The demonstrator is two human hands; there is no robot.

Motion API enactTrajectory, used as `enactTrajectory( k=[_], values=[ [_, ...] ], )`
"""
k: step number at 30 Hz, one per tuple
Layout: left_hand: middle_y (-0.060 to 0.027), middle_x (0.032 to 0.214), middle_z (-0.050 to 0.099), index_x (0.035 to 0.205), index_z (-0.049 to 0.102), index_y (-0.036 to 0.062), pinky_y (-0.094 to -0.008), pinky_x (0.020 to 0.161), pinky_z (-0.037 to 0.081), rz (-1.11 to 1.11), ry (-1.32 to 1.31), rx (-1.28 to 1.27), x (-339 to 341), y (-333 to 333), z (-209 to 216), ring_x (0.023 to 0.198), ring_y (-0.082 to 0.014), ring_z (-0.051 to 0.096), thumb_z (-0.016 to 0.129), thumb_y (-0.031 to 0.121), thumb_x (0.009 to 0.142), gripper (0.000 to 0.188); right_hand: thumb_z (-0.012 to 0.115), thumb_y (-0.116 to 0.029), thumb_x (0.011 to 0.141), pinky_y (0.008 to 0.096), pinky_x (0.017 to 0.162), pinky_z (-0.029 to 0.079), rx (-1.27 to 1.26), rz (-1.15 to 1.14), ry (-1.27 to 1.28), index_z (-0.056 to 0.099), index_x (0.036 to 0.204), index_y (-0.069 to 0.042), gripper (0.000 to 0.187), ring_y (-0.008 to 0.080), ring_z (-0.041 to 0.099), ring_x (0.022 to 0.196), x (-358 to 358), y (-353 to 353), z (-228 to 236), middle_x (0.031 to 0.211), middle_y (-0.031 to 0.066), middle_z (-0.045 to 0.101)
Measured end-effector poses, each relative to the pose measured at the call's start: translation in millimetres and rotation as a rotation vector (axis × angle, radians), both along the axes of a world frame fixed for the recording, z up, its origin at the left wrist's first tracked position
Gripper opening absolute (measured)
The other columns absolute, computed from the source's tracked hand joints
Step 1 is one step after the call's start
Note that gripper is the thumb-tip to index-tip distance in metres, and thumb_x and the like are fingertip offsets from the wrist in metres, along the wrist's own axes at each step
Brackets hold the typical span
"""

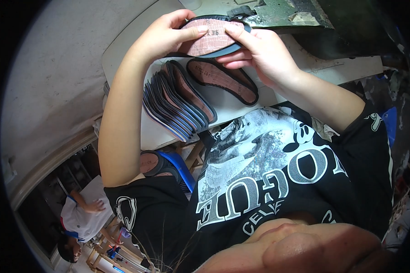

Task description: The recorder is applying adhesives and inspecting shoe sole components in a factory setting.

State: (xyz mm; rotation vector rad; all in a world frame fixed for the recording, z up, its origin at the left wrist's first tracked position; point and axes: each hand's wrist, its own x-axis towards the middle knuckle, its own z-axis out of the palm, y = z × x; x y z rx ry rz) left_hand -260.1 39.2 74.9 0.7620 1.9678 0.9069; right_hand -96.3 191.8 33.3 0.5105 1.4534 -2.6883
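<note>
Now, insole (pixel 212 38) between left hand (pixel 168 34), right hand (pixel 255 50)

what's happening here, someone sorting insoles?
A person holds one shoe insole up in both bare hands, the left hand gripping its left end and the right hand its right side, thumbs on the reddish-brown face. Below it on the white table lies a fanned stack of similar insoles, with a single insole flat beside it. Another person works in the background, lower left.
</note>
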Motion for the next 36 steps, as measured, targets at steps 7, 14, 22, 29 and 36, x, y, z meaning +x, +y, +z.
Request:
enactTrajectory(
  k=[7,14,22,29,36],
  values=[
    [-0.0017,0.102,0.063,0.115,0.058,0.0062,-0.0221,0.077,0.048,-0.019,-0.129,-0.060,-28,6,-3,0.095,-0.0102,0.059,0.070,0.032,0.084,0.042,0.058,-0.021,0.093,0.0290,0.072,0.059,-0.106,0.018,0.074,0.060,0.101,0.009,0.032,0.0251,0.070,0.083,-14,2,-19,0.093,0.0167,0.067],
    [0.0001,0.088,0.062,0.099,0.061,0.0043,-0.0222,0.074,0.043,0.030,-0.088,-0.072,-11,2,-1,0.082,-0.0080,0.054,0.067,0.032,0.086,0.032,0.059,-0.019,0.092,0.0328,0.076,0.059,-0.136,0.011,0.040,0.060,0.097,0.009,0.029,0.0264,0.070,0.083,-10,13,-9,0.088,0.0178,0.065],
    [-0.0038,0.067,0.064,0.079,0.066,0.0045,-0.0242,0.053,0.048,0.052,-0.124,-0.216,37,20,14,0.056,-0.0113,0.060,0.067,0.052,0.081,0.048,0.059,-0.028,0.090,0.0324,0.079,0.055,0.131,0.097,-0.038,0.065,0.104,-0.002,0.030,0.0182,0.068,0.083,1,28,-3,0.093,0.0100,0.069],
    [-0.0104,0.066,0.067,0.080,0.066,-0.0014,-0.0225,0.050,0.051,0.255,-0.261,-0.196,68,25,15,0.051,-0.0138,0.063,0.063,0.050,0.084,0.051,0.062,-0.030,0.090,0.0215,0.067,0.051,0.310,0.213,0.055,0.061,0.104,-0.001,0.032,0.0068,0.063,0.078,26,27,0,0.085,0.0037,0.067],
    [-0.0036,0.047,0.054,0.065,0.061,0.0032,-0.0205,0.037,0.036,0.301,-0.203,-0.102,66,13,5,0.037,-0.0081,0.047,0.067,0.046,0.083,0.047,0.061,-0.030,0.092,0.0211,0.068,0.049,0.219,0.159,0.032,0.066,0.099,0.002,0.033,0.0051,0.060,0.076,24,25,-9,0.086,0.0033,0.067]
  ],
)
